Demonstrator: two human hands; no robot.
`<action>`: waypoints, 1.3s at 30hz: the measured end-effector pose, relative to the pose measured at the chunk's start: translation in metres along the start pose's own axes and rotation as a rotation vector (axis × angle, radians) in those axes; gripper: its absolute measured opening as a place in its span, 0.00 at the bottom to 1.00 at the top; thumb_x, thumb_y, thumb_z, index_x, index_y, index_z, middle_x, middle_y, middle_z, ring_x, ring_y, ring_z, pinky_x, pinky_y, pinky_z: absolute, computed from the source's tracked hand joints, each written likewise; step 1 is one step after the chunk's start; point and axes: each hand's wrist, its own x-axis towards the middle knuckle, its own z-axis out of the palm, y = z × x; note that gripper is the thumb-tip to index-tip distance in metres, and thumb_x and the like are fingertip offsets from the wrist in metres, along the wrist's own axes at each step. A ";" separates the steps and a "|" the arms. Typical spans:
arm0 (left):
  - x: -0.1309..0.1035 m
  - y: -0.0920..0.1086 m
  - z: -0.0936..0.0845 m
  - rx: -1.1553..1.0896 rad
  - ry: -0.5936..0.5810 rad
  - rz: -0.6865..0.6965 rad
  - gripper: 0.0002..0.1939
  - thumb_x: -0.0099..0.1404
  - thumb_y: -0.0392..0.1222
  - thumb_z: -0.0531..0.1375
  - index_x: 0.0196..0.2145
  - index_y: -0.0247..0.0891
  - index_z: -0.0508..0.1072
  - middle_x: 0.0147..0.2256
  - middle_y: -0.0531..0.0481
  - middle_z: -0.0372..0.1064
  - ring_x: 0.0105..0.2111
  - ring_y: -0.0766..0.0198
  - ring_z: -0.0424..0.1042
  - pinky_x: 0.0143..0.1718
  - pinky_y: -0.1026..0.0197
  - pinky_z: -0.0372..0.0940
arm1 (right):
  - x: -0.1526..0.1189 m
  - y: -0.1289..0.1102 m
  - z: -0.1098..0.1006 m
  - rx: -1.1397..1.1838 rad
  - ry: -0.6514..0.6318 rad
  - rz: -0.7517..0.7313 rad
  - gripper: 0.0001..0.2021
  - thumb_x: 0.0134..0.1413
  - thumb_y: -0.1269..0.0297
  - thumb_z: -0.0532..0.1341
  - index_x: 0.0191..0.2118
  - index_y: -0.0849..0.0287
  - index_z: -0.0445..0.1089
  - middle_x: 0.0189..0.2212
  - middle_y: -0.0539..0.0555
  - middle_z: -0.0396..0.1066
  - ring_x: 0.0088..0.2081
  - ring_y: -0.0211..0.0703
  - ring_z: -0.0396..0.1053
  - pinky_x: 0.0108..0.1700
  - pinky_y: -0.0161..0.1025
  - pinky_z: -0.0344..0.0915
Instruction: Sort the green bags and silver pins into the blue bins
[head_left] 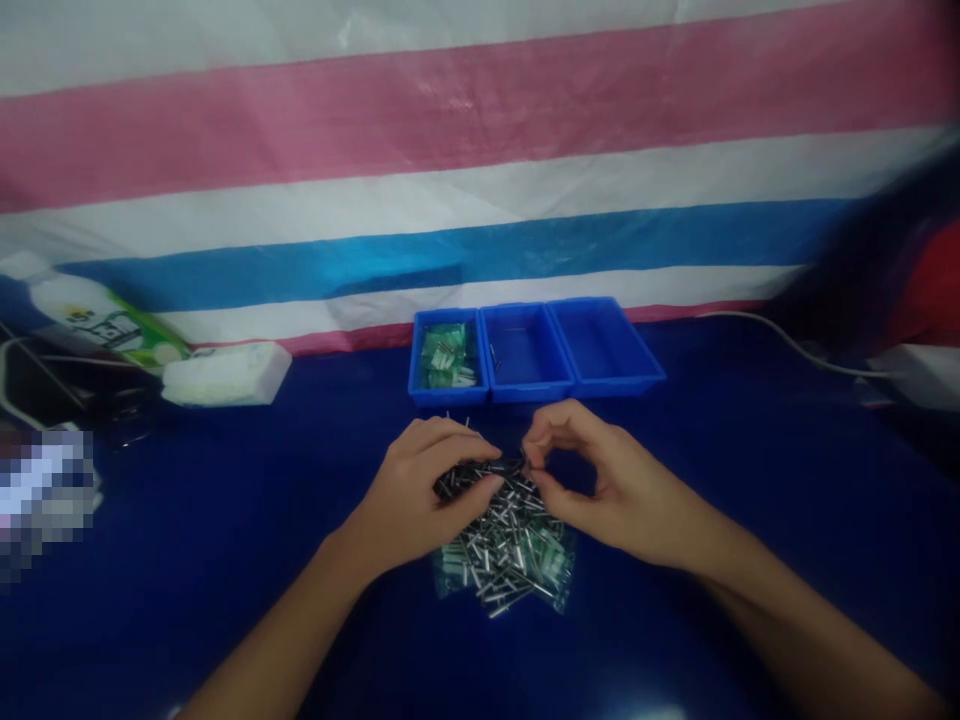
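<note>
A heap of thin silver metal pins, rivet-like in shape (510,550), lies on the dark blue table. Small green-tinted clear plastic bags (553,560) with pale pieces inside are mixed into it. Over the heap's left part, my left hand (427,490) has its thumb and forefinger curled close together. Opposite it, my right hand (600,480) pinches thumb against fingers. Something small and dark shows between the two sets of fingertips; its kind cannot be made out. My fingers cover the upper part of the heap.
Behind the heap stand three blue trays: the left tray (411,375) holds green bags, the middle tray (529,385) a few pins. A tissue pack (225,375) and a bottle (97,315) are at left. A cable (795,347) runs at right, before a striped sheet (480,110).
</note>
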 end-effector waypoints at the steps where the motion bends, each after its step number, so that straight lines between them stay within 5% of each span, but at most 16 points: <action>1: 0.000 0.002 0.001 -0.028 0.014 -0.004 0.08 0.66 0.39 0.64 0.43 0.41 0.76 0.39 0.49 0.76 0.40 0.62 0.75 0.42 0.56 0.70 | -0.001 -0.001 0.002 0.036 0.026 -0.014 0.17 0.53 0.76 0.60 0.47 0.51 0.60 0.34 0.48 0.69 0.37 0.42 0.72 0.40 0.42 0.71; 17: 0.008 0.018 0.005 -0.275 0.079 -0.054 0.04 0.62 0.33 0.67 0.36 0.39 0.78 0.33 0.52 0.76 0.33 0.67 0.76 0.36 0.63 0.71 | -0.003 -0.012 0.009 0.160 0.059 -0.126 0.18 0.52 0.79 0.61 0.46 0.53 0.63 0.33 0.47 0.70 0.35 0.37 0.72 0.38 0.37 0.70; 39: 0.007 0.019 0.003 -0.316 0.126 -0.037 0.05 0.61 0.31 0.65 0.34 0.37 0.74 0.31 0.53 0.73 0.32 0.67 0.73 0.35 0.61 0.68 | 0.001 -0.010 0.009 0.009 0.060 -0.197 0.05 0.61 0.68 0.65 0.42 0.56 0.76 0.34 0.49 0.78 0.35 0.37 0.75 0.38 0.34 0.69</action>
